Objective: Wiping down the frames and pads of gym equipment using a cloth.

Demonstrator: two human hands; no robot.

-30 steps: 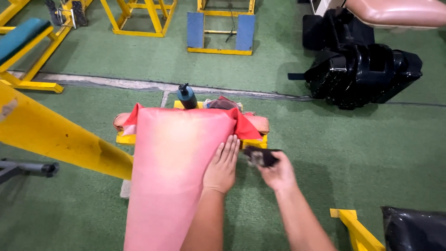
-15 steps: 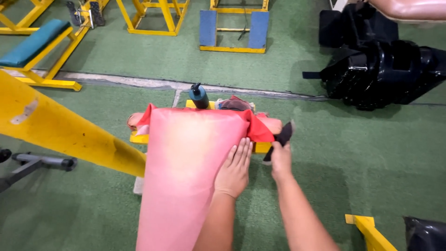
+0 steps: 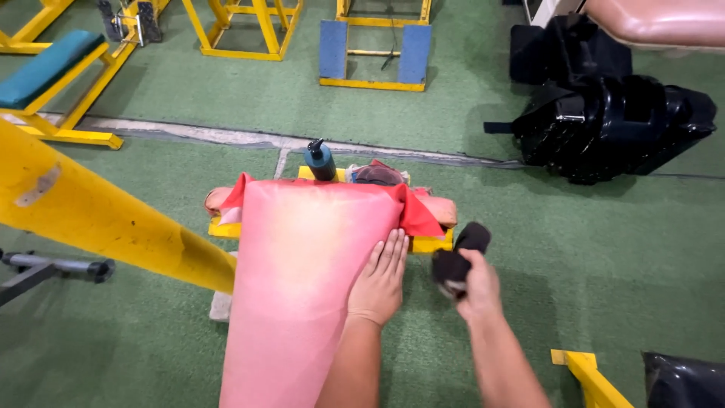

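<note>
A long pink padded bench cushion [image 3: 302,272] runs from the bottom of the view up to a yellow frame [image 3: 430,243]. My left hand [image 3: 379,278] lies flat on the cushion's right edge, fingers together and pointing up. My right hand [image 3: 476,285] is closed around a dark, blurred cloth [image 3: 457,257], held in the air just right of the cushion. A red cloth [image 3: 419,214] hangs over the cushion's far right corner. A dark blue pump bottle [image 3: 321,161] stands at the far end of the bench.
A thick yellow beam [image 3: 98,219] slants across the left. Green carpet [image 3: 589,264] covers the floor. Black glossy covers [image 3: 612,128] lie at the upper right, yellow frames [image 3: 242,30] with blue pads [image 3: 374,51] stand at the back, and another yellow bracket [image 3: 593,381] sits at the lower right.
My right hand has moved the dark cloth from beside the cushion's edge up toward the red cloth, then back down and right, now bunched. My left hand has stayed flat on the cushion.
</note>
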